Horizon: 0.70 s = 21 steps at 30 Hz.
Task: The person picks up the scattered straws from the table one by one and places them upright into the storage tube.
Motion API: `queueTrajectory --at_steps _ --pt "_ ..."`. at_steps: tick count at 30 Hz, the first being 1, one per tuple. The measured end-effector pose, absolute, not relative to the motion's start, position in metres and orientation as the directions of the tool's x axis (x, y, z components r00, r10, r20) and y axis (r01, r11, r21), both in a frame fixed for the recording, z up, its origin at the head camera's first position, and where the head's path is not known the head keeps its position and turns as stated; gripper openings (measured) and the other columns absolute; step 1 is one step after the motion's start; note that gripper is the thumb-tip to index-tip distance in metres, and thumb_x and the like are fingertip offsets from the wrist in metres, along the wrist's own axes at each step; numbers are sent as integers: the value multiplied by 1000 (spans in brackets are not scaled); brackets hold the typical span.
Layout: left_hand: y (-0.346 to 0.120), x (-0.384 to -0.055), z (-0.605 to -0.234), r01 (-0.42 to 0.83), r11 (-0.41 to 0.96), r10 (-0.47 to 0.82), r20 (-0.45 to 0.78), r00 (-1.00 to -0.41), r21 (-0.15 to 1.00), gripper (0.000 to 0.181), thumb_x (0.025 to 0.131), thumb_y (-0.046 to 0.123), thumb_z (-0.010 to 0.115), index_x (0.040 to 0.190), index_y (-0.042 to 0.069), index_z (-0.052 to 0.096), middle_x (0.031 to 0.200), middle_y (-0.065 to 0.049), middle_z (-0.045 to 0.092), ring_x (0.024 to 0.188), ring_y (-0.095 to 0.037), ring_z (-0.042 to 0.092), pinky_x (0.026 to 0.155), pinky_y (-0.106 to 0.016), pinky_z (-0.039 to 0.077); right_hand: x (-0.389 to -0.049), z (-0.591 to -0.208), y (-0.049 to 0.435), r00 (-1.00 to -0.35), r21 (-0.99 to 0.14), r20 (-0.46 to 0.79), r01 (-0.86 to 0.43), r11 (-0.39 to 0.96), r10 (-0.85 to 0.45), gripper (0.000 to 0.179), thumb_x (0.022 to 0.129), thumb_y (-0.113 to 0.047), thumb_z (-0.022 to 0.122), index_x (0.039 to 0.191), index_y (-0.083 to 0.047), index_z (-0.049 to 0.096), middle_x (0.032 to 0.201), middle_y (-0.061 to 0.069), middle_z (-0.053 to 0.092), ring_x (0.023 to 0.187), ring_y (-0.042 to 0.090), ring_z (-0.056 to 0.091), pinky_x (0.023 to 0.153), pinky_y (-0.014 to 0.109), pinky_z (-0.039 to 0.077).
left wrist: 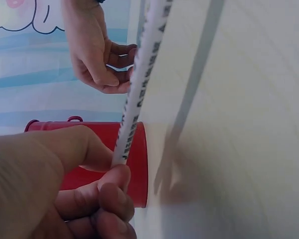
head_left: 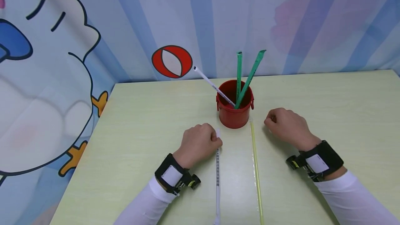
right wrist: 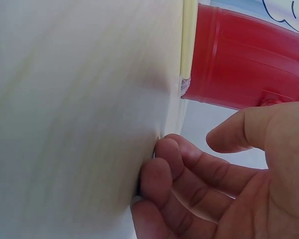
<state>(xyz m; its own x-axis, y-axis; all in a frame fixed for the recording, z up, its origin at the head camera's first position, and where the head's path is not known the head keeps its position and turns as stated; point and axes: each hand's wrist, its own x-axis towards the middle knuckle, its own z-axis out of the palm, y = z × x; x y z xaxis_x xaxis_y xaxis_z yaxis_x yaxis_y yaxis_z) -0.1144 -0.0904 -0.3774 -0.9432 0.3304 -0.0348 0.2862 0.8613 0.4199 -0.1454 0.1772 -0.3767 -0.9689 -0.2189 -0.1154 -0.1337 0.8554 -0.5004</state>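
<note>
My left hand [head_left: 198, 145] pinches a long white paper-wrapped straw [head_left: 217, 173] near its far end, between thumb and fingers. Dark printing runs along the wrapper, and in the left wrist view the straw [left wrist: 139, 89] is raised off the table, casting a shadow. To the right of it lies a yellow straw [head_left: 257, 169] in a clear wrapper. My right hand [head_left: 287, 127] is beside the red bucket [head_left: 234, 117], fingers loosely curled and holding nothing; the right wrist view shows its thumb apart from the fingertips [right wrist: 157, 181], which are at the table.
Two green wrapped straws [head_left: 254, 68] and one white wrapped straw [head_left: 212, 85] lean out of the bucket, which stands toward the table's back. Behind the pale wooden table [head_left: 140, 114] rises a printed backdrop [head_left: 231, 20] with a cartoon figure at left.
</note>
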Motion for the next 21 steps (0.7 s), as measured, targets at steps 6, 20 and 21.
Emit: queueTrajectory --at_steps 6,20,21 --pt "-93 -116 -371 297 839 323 23 -946 455 38 80 20 61 46 19 42 47 7 29 46 -8 32 41 -22 17 -145 -377 177 -970 -502 -101 -143 853 -222 24 89 -16 49 92 -1 67 65 5 55 56 19 47 46 28 32" --pt "-104 -124 -355 258 839 246 90 -965 480 25 81 18 59 56 17 59 49 3 47 48 -12 46 40 -21 26 -146 -378 178 -971 -498 -95 -143 855 -217 24 89 -17 49 92 -2 68 67 5 57 57 19 48 47 28 33" --pt "-104 -124 -353 256 838 241 94 -966 481 24 82 19 60 58 17 60 50 3 48 49 -12 47 40 -21 28 -146 -378 178 -972 -498 -95 -142 856 -217 24 89 -17 49 92 -2 68 67 6 57 57 19 48 47 28 33"
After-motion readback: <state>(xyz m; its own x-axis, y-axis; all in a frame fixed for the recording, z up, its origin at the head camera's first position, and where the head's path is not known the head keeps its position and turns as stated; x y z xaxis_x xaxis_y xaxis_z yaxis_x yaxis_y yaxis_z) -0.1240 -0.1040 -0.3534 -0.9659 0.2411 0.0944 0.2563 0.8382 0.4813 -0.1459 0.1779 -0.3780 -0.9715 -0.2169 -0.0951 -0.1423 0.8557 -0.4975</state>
